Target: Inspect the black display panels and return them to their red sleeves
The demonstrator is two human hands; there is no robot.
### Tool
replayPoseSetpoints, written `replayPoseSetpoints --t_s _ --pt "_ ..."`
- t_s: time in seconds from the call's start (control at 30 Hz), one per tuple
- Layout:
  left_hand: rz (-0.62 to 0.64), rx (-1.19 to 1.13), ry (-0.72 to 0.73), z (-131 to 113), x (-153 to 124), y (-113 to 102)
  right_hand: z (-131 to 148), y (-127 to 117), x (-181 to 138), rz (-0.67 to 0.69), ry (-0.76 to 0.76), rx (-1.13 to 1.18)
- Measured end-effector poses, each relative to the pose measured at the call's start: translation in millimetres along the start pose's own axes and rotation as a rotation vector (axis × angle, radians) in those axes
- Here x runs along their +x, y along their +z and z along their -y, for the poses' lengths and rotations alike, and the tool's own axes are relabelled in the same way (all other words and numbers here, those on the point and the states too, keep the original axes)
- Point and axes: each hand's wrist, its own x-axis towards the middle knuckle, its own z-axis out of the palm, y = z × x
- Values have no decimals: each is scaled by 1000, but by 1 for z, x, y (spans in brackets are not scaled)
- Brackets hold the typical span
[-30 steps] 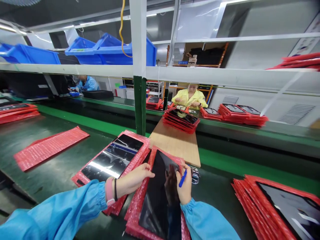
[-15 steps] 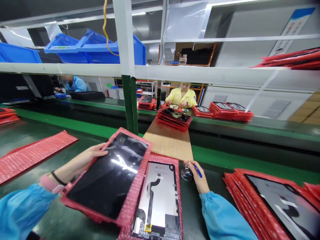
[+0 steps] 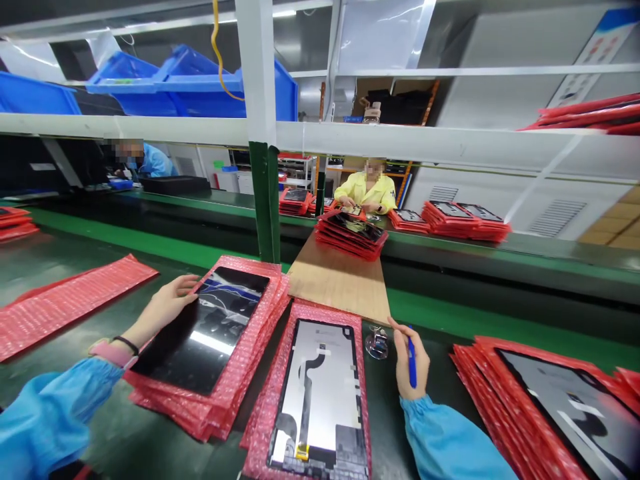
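My left hand (image 3: 167, 305) lies with fingers stretched on the left edge of a black screen panel (image 3: 207, 330), which rests glass-up on a stack of red bubble-wrap sheets (image 3: 220, 393). My right hand (image 3: 411, 363) is closed round a blue pen (image 3: 411, 360), just right of a second panel (image 3: 320, 393) that lies silver back up, with a ribbon cable, on its own red bubble wrap. A small clear glass object (image 3: 376, 345) sits between that panel and my right hand.
A wooden board (image 3: 345, 287) bridges to the far belt, bearing a pile of red-wrapped panels (image 3: 353, 233). More wrapped panels (image 3: 555, 400) lie at right, flat red sheets (image 3: 65, 300) at left. A green post (image 3: 265, 200) stands ahead. A person in yellow (image 3: 367, 190) and a person in blue (image 3: 143, 160) work beyond.
My left hand carried the black panel off the middle stack and laid it on the left stack, baring a silver-backed panel. My right hand let go and drew back right with the pen.
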Motion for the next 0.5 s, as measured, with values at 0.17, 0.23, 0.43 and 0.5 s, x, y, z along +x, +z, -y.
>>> replayPoseSetpoints --t_s 0.17,0.23,0.43,0.5 --pt "-56 86 176 -22 -34 32 15 5 -66 309 182 62" --pt "91 5 210 -31 -63 53 17 7 -86 395 254 53" --pt "641 -351 -114 -21 -131 114 16 5 -102 391 224 -142" --pt "643 -391 -262 -8 -138 126 13 5 -103 383 201 -227"
